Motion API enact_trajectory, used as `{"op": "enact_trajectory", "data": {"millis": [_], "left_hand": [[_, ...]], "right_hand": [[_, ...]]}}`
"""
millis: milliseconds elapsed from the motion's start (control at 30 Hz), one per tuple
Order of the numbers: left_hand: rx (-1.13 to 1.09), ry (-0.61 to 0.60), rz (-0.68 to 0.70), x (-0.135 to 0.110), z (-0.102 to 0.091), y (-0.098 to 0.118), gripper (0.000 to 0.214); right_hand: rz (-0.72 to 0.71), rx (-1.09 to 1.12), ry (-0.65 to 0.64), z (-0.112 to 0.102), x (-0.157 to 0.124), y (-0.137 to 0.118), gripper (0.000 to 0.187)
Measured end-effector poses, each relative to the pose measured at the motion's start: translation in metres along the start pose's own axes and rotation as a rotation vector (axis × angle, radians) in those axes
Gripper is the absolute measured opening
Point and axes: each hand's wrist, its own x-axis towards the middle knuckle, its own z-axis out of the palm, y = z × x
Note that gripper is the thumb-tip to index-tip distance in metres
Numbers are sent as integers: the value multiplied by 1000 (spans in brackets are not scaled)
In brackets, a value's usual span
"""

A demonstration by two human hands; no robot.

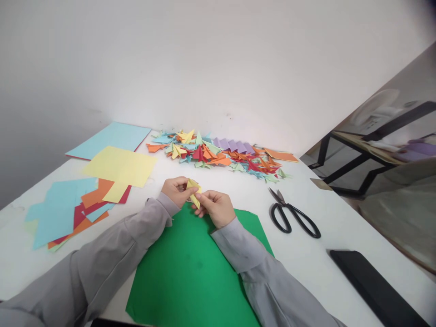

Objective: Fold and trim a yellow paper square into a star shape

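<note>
A small folded piece of yellow paper (195, 194) is pinched between both hands, above the far edge of a green sheet (190, 272). My left hand (177, 190) grips its upper left side between thumb and fingers. On the lower right side, my right hand (217, 206) holds it the same way, thumb on top. The fingertips cover part of the paper, so its full shape is hidden. Behind the hands, a long heap of folded paper pieces (204, 152) in several colours lies along the wall.
Black-handled scissors (284, 213) lie on the right, blades partly apart. Nearer me is a black flat object (371, 286). Loose colored paper (64, 209) and a yellow sheet (119, 165) spread over the left, with a light blue sheet (109, 138) behind. A white wall (218, 63) borders the table's back.
</note>
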Motion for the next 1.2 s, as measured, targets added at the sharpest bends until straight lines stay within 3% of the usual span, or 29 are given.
{"op": "enact_trajectory", "data": {"millis": [200,467,567,767,933,1033,1200], "left_hand": [[133,106,198,4,-4,-10,12],[130,137,261,4,-3,-3,7],[68,155,175,3,-2,1,8],[-105,161,-136,7,-3,1,24],[-386,-19,-333,10,-3,-7,32],[-395,-68,-319,9,-3,-9,31],[-233,-44,-214,7,-4,-6,29]], "right_hand": [[42,-68,-102,0,-1,0,38],[10,-164,-144,3,-5,0,39],[-16,-192,-145,4,-5,0,37],[-47,-176,-157,2,-3,2,36],[-85,-182,-120,1,-3,3,35],[-43,-157,-131,2,-3,2,36],[-39,-124,-153,2,-3,2,33]]}}
